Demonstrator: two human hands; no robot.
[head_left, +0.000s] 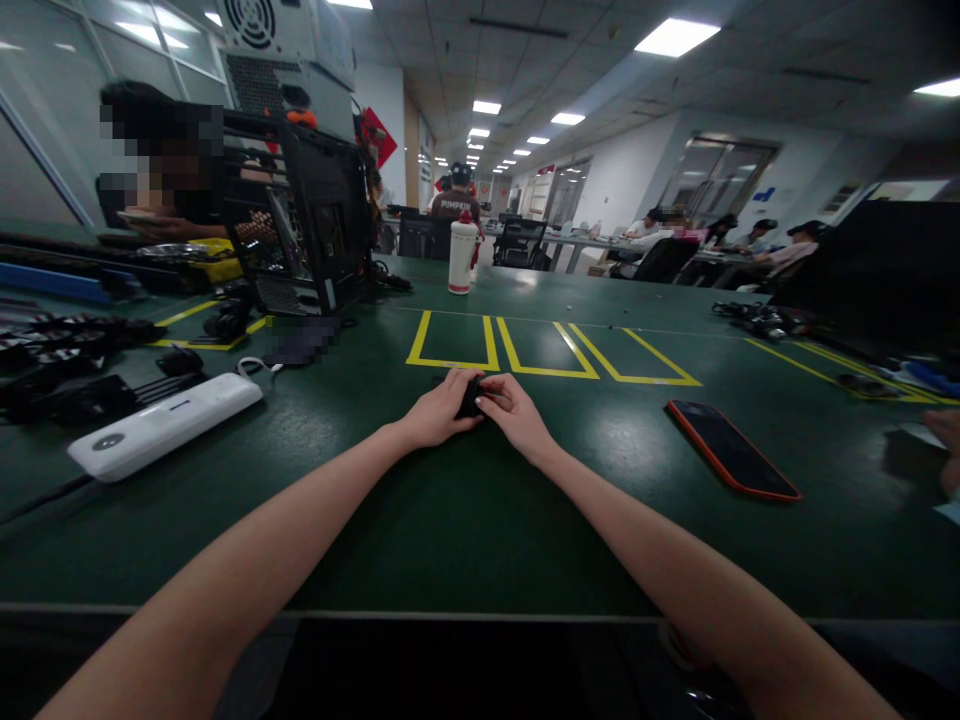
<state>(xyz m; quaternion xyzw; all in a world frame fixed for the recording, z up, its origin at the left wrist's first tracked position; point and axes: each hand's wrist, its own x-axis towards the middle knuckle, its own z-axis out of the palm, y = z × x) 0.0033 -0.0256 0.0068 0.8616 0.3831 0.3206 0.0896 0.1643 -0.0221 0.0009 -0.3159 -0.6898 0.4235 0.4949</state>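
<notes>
Both of my hands meet at the middle of the green table (465,540), just in front of the yellow tape outlines. Wrapped over a small black object (471,398) is my left hand (442,410); most of the object is hidden, and its kind cannot be made out. My right hand (514,412) pinches at the object's right side with thumb and fingertips. Beyond the hands, yellow tape (551,374) marks three open-ended boxes on the tabletop.
An orange-cased phone (735,450) lies to the right. On the left are a white power strip (169,425), black cables and an open computer case (300,210). A white bottle (463,255) stands farther back. Another person's hand (946,445) shows at the right edge.
</notes>
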